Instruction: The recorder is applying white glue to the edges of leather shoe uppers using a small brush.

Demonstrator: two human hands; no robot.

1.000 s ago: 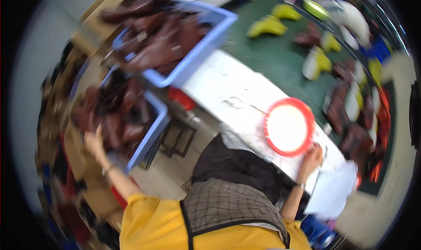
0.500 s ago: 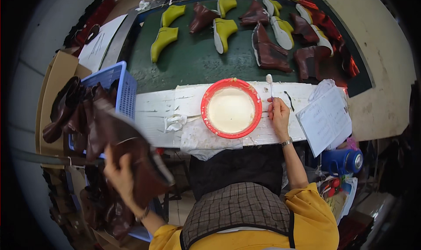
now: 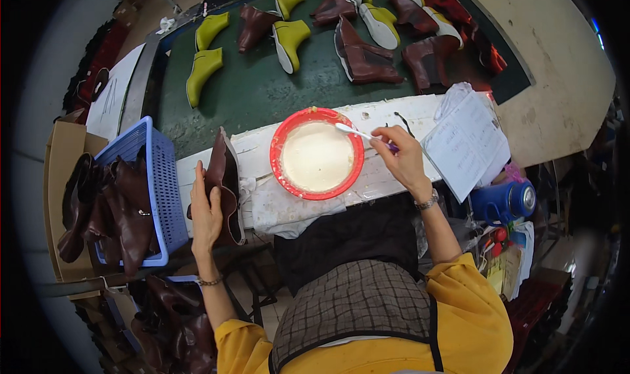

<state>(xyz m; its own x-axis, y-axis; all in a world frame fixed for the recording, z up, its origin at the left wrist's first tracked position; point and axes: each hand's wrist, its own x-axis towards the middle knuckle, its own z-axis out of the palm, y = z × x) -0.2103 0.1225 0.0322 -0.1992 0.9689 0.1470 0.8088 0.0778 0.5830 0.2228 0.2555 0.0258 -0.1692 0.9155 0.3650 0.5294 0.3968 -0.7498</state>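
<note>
My left hand (image 3: 206, 211) grips a brown leather boot upper (image 3: 225, 183) and holds it upright at the left end of the white-covered workbench (image 3: 387, 114). My right hand (image 3: 405, 158) pinches a small brush with a white head (image 3: 352, 132), its tip resting in the pale glue of a round red bowl (image 3: 317, 153) at the bench's middle. The two hands are apart, one on either side of the bowl.
A blue basket (image 3: 155, 183) stuffed with brown uppers stands at my left, with a cardboard box (image 3: 62, 151) beside it. A green conveyor (image 3: 262, 85) beyond the bench carries yellow-green lasts (image 3: 205, 72) and brown boots (image 3: 364, 55). Papers (image 3: 466, 141) and a blue flask (image 3: 505, 202) lie at right.
My left hand has lifted the brown upper from low at my left up to the bench beside the bowl. My right hand has picked up the brush and dipped it into the bowl.
</note>
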